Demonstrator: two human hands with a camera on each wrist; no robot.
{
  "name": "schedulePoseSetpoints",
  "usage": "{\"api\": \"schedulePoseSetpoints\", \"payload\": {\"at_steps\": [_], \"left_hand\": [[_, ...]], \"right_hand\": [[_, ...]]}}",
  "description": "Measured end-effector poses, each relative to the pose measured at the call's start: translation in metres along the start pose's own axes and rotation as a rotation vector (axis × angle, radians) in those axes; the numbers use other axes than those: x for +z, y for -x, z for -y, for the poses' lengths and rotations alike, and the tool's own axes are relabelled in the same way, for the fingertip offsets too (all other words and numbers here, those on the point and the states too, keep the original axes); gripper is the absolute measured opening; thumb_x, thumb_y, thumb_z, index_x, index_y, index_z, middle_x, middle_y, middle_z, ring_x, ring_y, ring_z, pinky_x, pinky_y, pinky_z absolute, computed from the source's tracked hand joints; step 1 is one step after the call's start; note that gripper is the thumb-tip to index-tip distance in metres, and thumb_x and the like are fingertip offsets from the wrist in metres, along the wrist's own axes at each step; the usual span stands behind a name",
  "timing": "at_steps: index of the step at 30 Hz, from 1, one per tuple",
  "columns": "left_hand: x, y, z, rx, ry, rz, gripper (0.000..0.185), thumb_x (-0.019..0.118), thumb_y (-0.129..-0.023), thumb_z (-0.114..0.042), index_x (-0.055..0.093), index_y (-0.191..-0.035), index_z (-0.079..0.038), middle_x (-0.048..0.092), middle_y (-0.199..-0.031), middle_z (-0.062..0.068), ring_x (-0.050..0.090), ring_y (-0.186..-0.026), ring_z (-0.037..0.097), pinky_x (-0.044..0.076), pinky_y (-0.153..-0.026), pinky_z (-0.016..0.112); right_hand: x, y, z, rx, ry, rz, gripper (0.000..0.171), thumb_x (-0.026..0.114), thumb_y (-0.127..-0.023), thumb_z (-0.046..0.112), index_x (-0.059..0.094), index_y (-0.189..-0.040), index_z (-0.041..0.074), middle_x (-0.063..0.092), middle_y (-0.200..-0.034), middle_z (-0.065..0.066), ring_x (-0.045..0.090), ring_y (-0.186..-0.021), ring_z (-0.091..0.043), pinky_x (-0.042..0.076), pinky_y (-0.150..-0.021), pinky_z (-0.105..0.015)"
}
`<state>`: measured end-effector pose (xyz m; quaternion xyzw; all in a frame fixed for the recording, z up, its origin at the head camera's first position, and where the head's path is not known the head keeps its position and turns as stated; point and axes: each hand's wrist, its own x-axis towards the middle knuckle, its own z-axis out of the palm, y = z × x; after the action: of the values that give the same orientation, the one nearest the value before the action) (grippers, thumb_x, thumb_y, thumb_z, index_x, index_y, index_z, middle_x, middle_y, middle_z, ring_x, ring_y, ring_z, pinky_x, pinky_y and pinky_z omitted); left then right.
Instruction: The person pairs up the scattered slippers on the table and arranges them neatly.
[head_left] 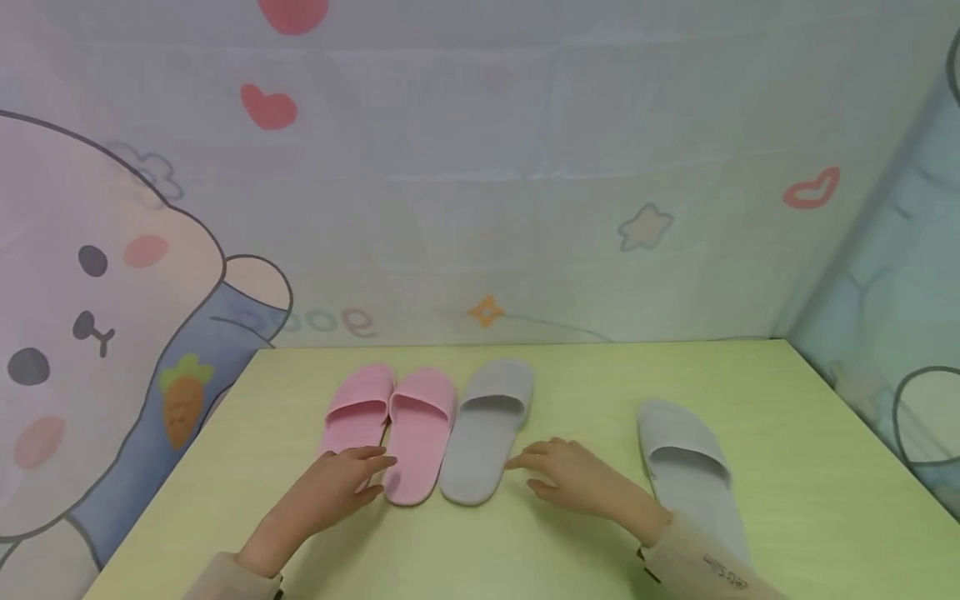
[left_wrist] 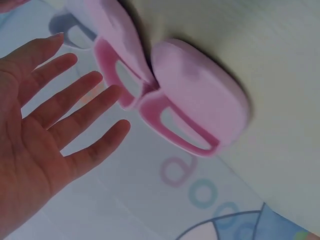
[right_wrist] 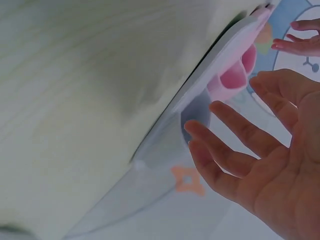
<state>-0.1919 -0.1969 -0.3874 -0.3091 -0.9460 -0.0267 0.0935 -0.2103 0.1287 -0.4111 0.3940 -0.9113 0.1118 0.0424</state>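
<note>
Reaching forward, the left hand (head_left: 348, 487) and the right hand (head_left: 573, 479) are both seen with nothing gripped.
With twelve o'clock set at the far edge of the table (head_left: 585, 383), the left pink slipper (head_left: 360, 408) is found just past twelve from the left hand, the right pink slipper (head_left: 422, 437) at two; from the right hand, the inner grey slipper (head_left: 480, 442) is found at ten, the outer grey slipper (head_left: 693, 479) at three. The left fingers are spread, the right loosely bent; contact cannot be told. Light, soft, bendable foam, not easily damaged, is suggested; hold is best taken at the sole edges or instep band. No brand can be made out; the backdrop lettering (head_left: 358, 322) and sleeve print (head_left: 725, 572) cannot be read surely.
</note>
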Motion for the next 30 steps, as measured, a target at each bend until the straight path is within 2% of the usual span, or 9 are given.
{"api": "schedulePoseSetpoints", "payload": {"at_steps": [7,10,14,17,24,30], "left_hand": [[0.003,-0.01,-0.026,0.082,-0.04,-0.032,0.032,0.067,-0.077,-0.022,0.063,-0.107,-0.013,0.063,-0.11,0.005,0.059,-0.1,0.02,0.046,-0.07,0.04],[0.004,-0.014,-0.038,0.12,-0.056,-0.035,0.03,0.066,-0.078,-0.024,0.063,-0.107,-0.015,0.063,-0.11,0.003,0.058,-0.101,0.019,0.046,-0.071,0.039],[0.006,-0.019,-0.053,0.151,-0.059,-0.007,0.029,0.064,-0.08,-0.026,0.062,-0.107,-0.017,0.062,-0.114,0.003,0.057,-0.105,0.02,0.046,-0.076,0.042],[0.01,-0.022,-0.061,0.191,-0.087,-0.016,0.029,0.064,-0.08,-0.028,0.061,-0.107,-0.018,0.061,-0.115,0.002,0.056,-0.106,0.02,0.046,-0.078,0.04],[0.021,-0.03,-0.076,0.275,-0.153,-0.097,0.027,0.064,-0.079,-0.03,0.059,-0.103,-0.02,0.062,-0.113,-0.002,0.057,-0.105,0.019,0.045,-0.077,0.035],[0.029,-0.039,-0.084,0.305,-0.205,-0.099,0.028,0.064,-0.078,-0.031,0.057,-0.102,-0.02,0.062,-0.112,-0.002,0.058,-0.104,0.018,0.046,-0.076,0.033]], "right_hand": [[-0.013,0.048,-0.017,0.067,-0.017,-0.043,0.034,0.059,-0.083,0.016,0.057,-0.117,0.018,0.061,-0.111,-0.006,0.059,-0.098,-0.025,0.048,-0.077,-0.043],[-0.016,0.07,-0.025,0.045,0.019,-0.099,0.036,0.062,-0.08,0.013,0.057,-0.116,0.015,0.062,-0.108,-0.007,0.06,-0.093,-0.024,0.05,-0.074,-0.038],[-0.017,0.096,-0.034,-0.007,0.08,-0.212,0.038,0.068,-0.074,0.011,0.059,-0.111,0.013,0.063,-0.103,-0.004,0.061,-0.089,-0.02,0.05,-0.07,-0.03],[-0.016,0.113,-0.04,-0.017,0.108,-0.267,0.041,0.072,-0.07,0.01,0.061,-0.109,0.013,0.063,-0.102,-0.002,0.06,-0.089,-0.019,0.05,-0.069,-0.03],[-0.017,0.151,-0.052,0.013,0.165,-0.249,0.045,0.075,-0.066,0.014,0.06,-0.109,0.013,0.062,-0.101,0.0,0.059,-0.086,-0.017,0.049,-0.066,-0.027],[-0.017,0.177,-0.06,0.091,0.157,-0.101,0.045,0.068,-0.074,0.036,0.057,-0.114,0.015,0.06,-0.107,-0.003,0.059,-0.088,-0.019,0.049,-0.065,-0.026]]}}
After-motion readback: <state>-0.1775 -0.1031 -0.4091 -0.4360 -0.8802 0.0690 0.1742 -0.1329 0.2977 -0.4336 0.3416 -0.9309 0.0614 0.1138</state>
